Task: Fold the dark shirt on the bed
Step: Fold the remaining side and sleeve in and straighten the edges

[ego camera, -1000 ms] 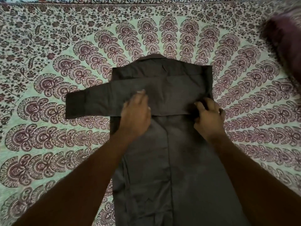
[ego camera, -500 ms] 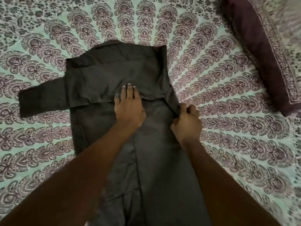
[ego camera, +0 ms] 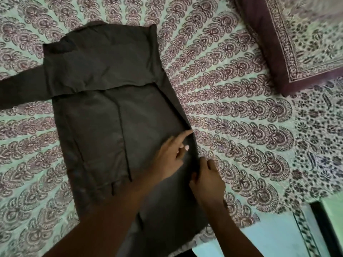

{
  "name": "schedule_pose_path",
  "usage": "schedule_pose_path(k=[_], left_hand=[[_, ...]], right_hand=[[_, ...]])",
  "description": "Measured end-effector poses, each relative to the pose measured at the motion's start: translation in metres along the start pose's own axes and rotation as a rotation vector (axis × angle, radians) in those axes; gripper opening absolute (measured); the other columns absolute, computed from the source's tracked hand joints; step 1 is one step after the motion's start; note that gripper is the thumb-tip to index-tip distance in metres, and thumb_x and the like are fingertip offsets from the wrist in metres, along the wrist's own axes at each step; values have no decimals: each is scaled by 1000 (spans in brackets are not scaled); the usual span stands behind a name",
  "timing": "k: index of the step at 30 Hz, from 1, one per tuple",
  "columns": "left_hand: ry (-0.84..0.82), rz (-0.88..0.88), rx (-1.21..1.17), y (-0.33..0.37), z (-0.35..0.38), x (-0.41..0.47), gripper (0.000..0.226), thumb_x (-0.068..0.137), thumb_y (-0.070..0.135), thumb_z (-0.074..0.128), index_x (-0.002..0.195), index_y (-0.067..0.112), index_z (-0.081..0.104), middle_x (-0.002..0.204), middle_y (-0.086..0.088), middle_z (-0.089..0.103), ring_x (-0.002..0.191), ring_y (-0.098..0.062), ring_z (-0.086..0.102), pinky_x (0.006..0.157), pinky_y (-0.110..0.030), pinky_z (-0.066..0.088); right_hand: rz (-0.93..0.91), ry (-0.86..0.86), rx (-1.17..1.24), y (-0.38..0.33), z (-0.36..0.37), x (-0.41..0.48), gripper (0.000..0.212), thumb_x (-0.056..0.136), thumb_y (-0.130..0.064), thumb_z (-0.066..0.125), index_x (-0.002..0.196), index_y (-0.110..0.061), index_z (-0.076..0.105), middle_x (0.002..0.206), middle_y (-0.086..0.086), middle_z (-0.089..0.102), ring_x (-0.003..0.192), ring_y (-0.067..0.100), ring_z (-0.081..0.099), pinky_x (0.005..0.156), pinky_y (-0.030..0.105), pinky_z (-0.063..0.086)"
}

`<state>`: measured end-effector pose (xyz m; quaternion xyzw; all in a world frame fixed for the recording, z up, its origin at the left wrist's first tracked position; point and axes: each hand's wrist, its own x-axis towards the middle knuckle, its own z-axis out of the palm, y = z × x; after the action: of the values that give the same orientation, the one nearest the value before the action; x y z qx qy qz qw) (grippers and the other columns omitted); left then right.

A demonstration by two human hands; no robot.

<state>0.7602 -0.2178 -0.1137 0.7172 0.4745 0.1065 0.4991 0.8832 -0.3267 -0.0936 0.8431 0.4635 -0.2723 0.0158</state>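
Note:
The dark shirt lies flat on the patterned bedspread, collar end away from me. One sleeve is folded across the upper back and sticks out past the left side. The right side panel is folded inward along a straight crease. My left hand rests on the lower right part of the shirt, index finger stretched toward the crease. My right hand grips the folded right edge just below it, fingers curled round the cloth.
A maroon-bordered pillow lies at the upper right. The bedspread's edge and pale floor show at the lower right, with a dark-framed object beside it.
Both hands have slid down the shirt's right edge, from below the folded sleeve to the lower part. My view has swung right, bringing the pillow and bed edge into sight.

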Motion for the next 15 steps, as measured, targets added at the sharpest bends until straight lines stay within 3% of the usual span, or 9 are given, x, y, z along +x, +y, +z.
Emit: schedule_pose_path(k=[3,5,7,10,11,15], left_hand=[[-20,-31,-105,19,17,-18,53,106,35,53,152,54,32,101,3,62,86,-8,62,84,-23,52],[-3,-74,-105,24,30,-26,45,104,30,58,146,41,50,109,3,65,84,-6,63,85,-23,54],[51,-104,-66,24,43,-34,28,99,18,65,127,21,71,108,0,65,82,-12,64,87,-29,54],[118,-205,-18,24,54,-46,23,93,13,72,115,16,78,106,-2,70,85,-15,65,82,-16,49],[140,-249,-19,24,57,-50,28,90,13,74,117,18,77,109,-2,70,89,-17,66,84,-16,48],[201,-361,-32,25,71,-66,48,82,12,80,127,21,69,122,-3,64,107,-30,65,100,-42,52]], right_hand=[[-7,-61,61,16,1,-29,42,88,-23,61,128,-22,49,123,4,54,102,29,63,69,32,40],[-37,-77,96,25,2,-44,50,85,-20,62,133,-22,51,123,4,55,103,30,63,70,35,45],[-74,-105,76,35,2,-56,55,85,-19,61,138,-23,50,126,5,54,104,30,62,75,39,51],[-176,-150,73,48,3,-69,53,83,-17,62,135,-22,53,122,5,55,100,32,63,73,40,51],[-226,-163,57,52,4,-73,52,81,-16,64,132,-22,55,119,6,56,96,33,64,70,39,51],[-404,-209,-28,69,16,-82,52,69,-16,68,120,-17,62,109,11,64,83,37,68,62,40,56]])
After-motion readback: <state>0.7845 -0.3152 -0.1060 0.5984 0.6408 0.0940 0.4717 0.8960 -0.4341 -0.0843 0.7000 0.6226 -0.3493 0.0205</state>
